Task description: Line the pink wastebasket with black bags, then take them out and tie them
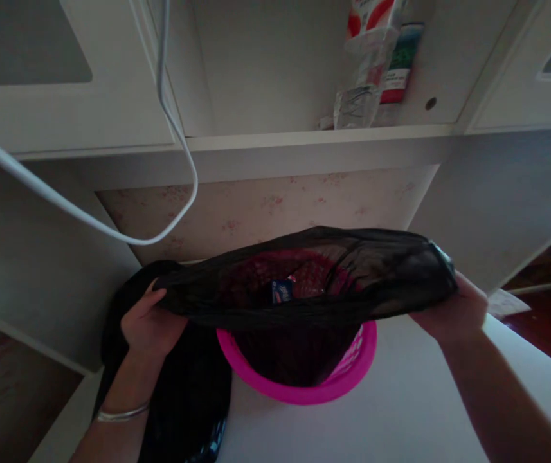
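Observation:
A thin black plastic bag (256,315) is stretched wide above a pink basket (299,393), its lower part hanging down inside the basket. My left hand (152,321) pinches the bag's left end, thumb on top. On the other side my right hand (458,312) grips the right end, its fingers mostly hidden behind the plastic. Through the bag's mouth a small dark blue packet (282,291) shows, along with the pink mesh of the basket wall behind the film. Beside the basket, under my left forearm, lies another black bag (183,392).
The basket stands on a white surface (400,411). A white cupboard with an open shelf (275,64) hangs above, holding a clear plastic container (359,96) and a green and red box (400,64). A white cable (159,235) loops down at the left.

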`<state>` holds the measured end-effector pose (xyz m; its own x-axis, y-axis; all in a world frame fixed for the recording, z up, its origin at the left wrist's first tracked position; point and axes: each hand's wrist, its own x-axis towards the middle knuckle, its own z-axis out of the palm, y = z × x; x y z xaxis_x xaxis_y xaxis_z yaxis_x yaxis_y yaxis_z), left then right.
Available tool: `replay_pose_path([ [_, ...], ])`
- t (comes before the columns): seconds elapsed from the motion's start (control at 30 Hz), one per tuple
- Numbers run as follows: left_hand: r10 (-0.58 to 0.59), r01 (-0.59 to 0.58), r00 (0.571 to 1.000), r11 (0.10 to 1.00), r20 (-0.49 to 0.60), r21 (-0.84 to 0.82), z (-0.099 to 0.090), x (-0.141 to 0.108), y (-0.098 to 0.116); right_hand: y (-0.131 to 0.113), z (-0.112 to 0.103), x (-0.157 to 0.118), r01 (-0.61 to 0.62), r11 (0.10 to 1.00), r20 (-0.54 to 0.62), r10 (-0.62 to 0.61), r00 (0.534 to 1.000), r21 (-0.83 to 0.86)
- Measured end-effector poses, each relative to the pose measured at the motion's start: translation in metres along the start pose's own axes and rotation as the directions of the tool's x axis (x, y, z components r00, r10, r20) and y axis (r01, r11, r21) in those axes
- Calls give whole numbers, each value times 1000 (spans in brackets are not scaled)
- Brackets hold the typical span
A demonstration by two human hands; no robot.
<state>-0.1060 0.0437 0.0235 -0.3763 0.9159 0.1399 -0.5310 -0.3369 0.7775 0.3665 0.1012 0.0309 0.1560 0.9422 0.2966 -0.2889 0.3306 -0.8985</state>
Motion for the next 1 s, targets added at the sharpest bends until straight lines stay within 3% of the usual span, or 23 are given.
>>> replay_pose_path([
  [0.1,39,-39,999,999,13,17,-31,-16,4,14,-31,-26,-88,995,-59,91,994,49],
  [0.2,90,-97,991,993,103,72,-43,-24,6,19,-41,-44,-4,999,-48,2,999,-50],
  [0.3,72,-118,981,960,183,253,-40,-22,5,20,-34,-44,161,975,33,-158,987,-151],
  [0.4,75,-198,953,888,293,416,-30,-14,3,17,-19,-31,349,897,121,-328,937,-273],
  [0.5,122,-263,931,877,343,403,-20,-3,10,-1,-2,-15,462,766,225,-403,887,-447],
  [0.57,167,-251,944,924,285,290,-12,3,21,-22,7,-9,432,795,180,-393,902,-426],
  [0.67,225,-258,954,953,198,159,-2,7,37,-51,18,-4,329,915,-36,-347,937,-235],
  [0.73,248,-266,952,961,180,80,0,5,39,-60,19,-4,319,939,-111,-333,936,-129],
  [0.83,204,-208,959,978,198,-1,-5,-4,23,-49,12,-9,258,966,-19,-258,966,-6],
  [0.9,115,-136,960,989,257,66,-11,-10,5,-32,5,-14,186,983,105,-186,977,8],
  [1.0,0,-93,936,964,351,249,-12,-14,-14,-8,2,-20,121,990,267,-100,959,-66],
])
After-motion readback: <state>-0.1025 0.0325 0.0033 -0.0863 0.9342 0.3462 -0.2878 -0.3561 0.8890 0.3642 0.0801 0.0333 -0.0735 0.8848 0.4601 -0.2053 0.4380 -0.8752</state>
